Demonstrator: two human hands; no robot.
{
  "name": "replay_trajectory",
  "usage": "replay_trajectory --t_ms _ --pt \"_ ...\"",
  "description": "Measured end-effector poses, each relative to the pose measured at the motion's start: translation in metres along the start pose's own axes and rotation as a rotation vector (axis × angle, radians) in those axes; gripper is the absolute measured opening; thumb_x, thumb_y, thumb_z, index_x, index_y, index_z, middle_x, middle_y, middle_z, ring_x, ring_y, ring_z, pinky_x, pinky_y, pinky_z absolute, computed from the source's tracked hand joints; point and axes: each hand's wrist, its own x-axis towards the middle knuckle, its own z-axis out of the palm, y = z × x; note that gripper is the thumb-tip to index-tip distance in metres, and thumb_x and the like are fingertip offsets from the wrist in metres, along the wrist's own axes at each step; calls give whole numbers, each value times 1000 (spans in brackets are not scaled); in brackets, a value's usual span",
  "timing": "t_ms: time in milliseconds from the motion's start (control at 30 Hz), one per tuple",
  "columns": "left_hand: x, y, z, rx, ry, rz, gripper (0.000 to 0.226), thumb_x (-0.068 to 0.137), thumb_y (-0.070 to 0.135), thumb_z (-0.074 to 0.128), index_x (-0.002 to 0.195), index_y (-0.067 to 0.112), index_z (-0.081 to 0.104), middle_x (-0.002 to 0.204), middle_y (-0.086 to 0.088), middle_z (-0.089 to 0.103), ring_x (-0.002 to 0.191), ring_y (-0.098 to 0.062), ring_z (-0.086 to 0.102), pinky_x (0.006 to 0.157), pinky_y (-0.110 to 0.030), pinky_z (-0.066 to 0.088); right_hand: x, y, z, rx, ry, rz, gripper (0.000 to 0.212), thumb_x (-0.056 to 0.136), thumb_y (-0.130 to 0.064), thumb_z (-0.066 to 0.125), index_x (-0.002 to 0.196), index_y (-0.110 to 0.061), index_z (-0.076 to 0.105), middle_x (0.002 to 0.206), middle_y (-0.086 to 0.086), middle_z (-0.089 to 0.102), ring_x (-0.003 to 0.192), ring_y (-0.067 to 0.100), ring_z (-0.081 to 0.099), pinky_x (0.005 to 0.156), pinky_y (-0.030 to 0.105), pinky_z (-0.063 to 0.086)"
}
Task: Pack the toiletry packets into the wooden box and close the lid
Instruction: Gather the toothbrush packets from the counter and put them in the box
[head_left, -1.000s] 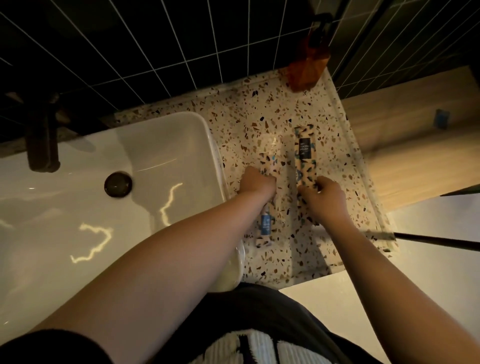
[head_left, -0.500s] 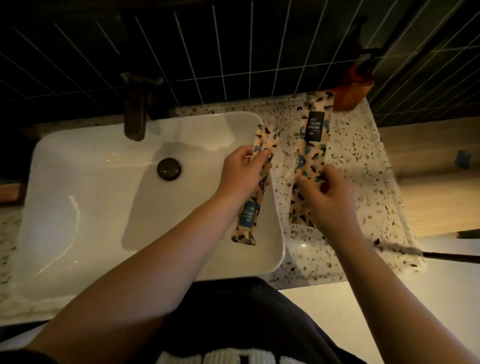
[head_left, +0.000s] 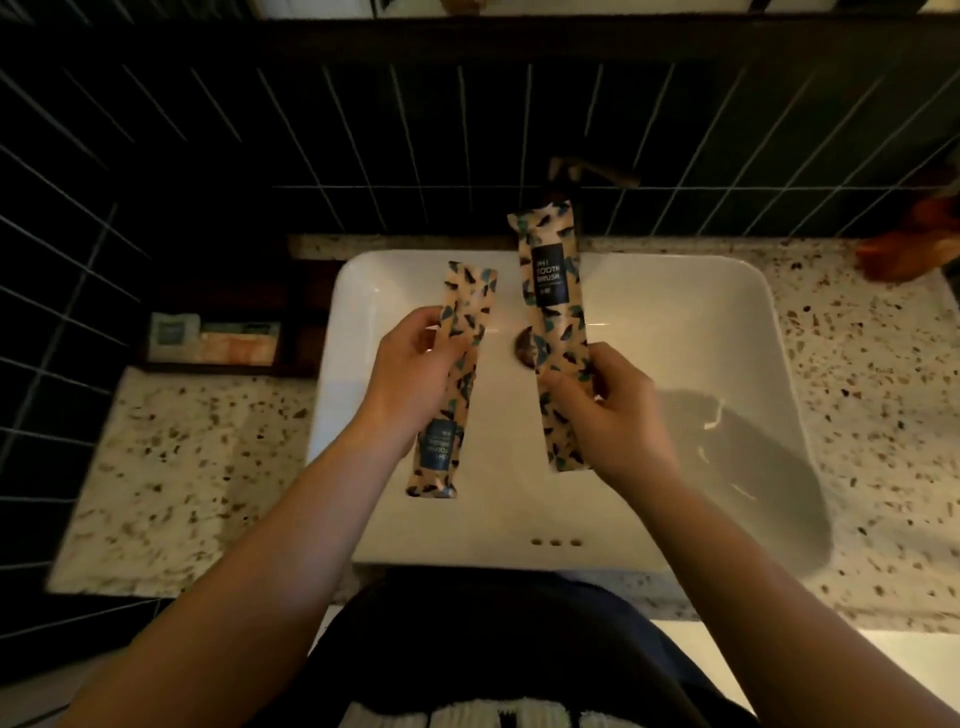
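My left hand (head_left: 410, 379) grips a long tan packet (head_left: 457, 332) with a dark leaf pattern, its blue label at the lower end. My right hand (head_left: 613, 415) grips a second patterned packet (head_left: 550, 291) whose black label reads "toothbrush". Both packets hang upright in the air over the white sink (head_left: 675, 332). A dark wooden box (head_left: 218, 332) stands open on the left, against the tiled wall, with packets inside it. Its lid is hard to make out in the dim light.
The speckled terrazzo counter (head_left: 171, 467) runs on both sides of the sink. A dark tap (head_left: 592, 171) rises behind the basin and the drain (head_left: 523, 347) shows between the packets. An orange bottle (head_left: 914, 239) stands at the far right.
Both hands lifted the packets off the right counter and carried them left over the sink. The view swung left, bringing the wooden box into sight.
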Motion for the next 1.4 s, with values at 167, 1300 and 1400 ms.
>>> replay_trajectory --t_ms 167,1300,1400 --pt "29 -17 -109 110 37 89 19 97 17 62 104 33 69 102 2 73 91 -17 72 76 -36 59 -3 -32 103 30 -39 -29 10 94 -19 66 92 -28 63 83 -12 72 74 -3 70 57 10 51" --pt "279 -84 -301 1317 -114 257 54 90 9 59 138 31 52 131 -5 59 126 -37 41 100 -52 31 136 -94 336 -304 -125 -37 19 94 -30 65 111 -21 65 85 -10 67 77 8 67 60 22 49" --pt "277 -92 -303 1232 -65 290 52 88 9 61 136 27 55 132 -7 56 126 -36 42 100 -50 33 137 -93 337 -311 -130 -43 13 94 -30 65 107 -25 62 84 -12 66 76 4 66 58 18 48"
